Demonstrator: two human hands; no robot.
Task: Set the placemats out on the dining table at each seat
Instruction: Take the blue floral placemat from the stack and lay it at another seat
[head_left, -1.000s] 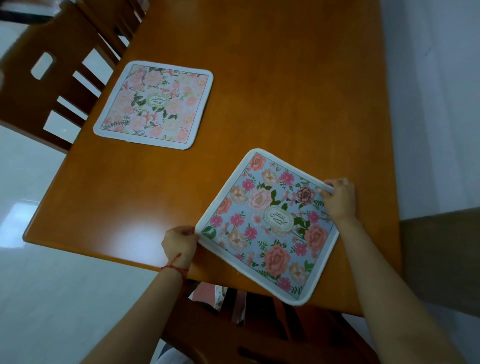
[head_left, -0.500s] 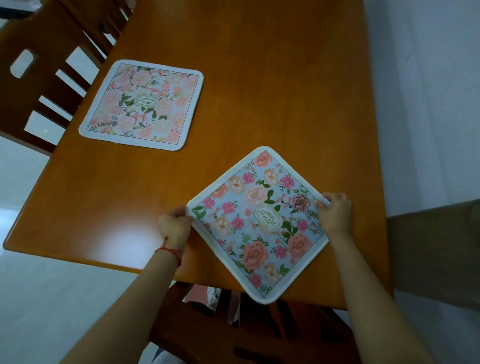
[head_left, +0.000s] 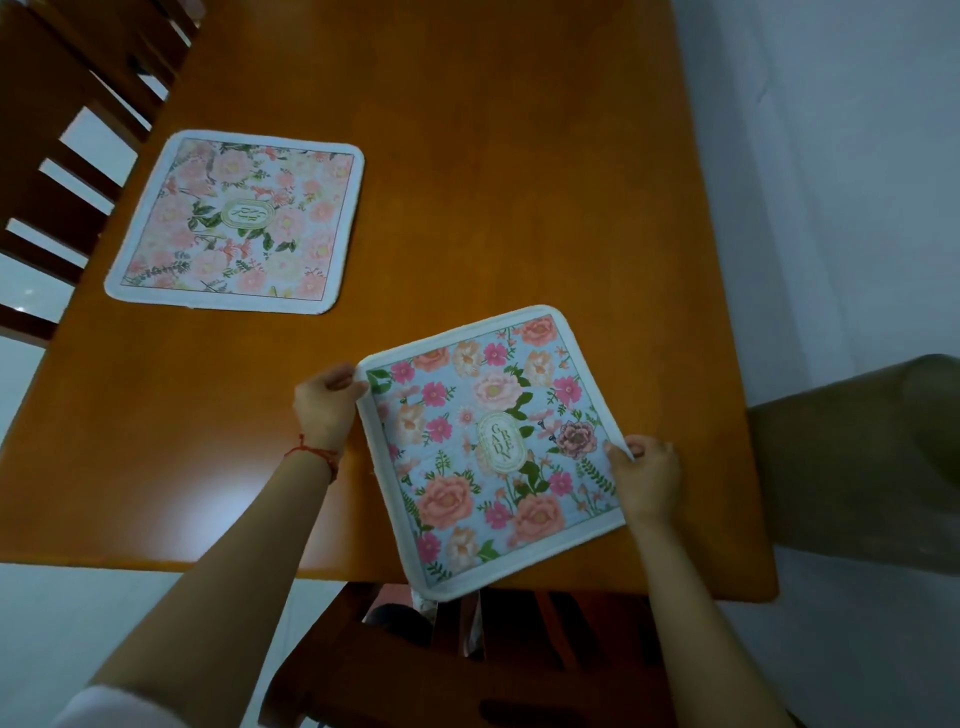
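Table (head_left: 467, 156): orange-brown wood, with chairs at the left side and at the near end.

Pink mat (head_left: 236, 222): lies flat near the left edge, squared to the chair (head_left: 62, 171) there. That seat appears served. Its centre oval carries writing too blurred to read.

Blue mat (head_left: 493, 447): rests on the near end of the table, skewed, with its near corner overhanging the edge above the near chair (head_left: 467, 670). The centre oval reads "GARDEN", lettering running down the mat.

Left hand (head_left: 326, 408): closed on the blue mat's left corner, thumb on top. A red cord circles the wrist.

Right hand (head_left: 647, 480): pinched on the right-edge binding.

Risks, as judged:
- If released as it lies, the blue mat would sit crooked to the seat; the overhanging corner could catch on a sleeve or the chair and drag the mat off.
- Uneven pull between the two hands could buckle or crease the soft fabric.
- Pushed too far right, it would crowd the table's right edge.
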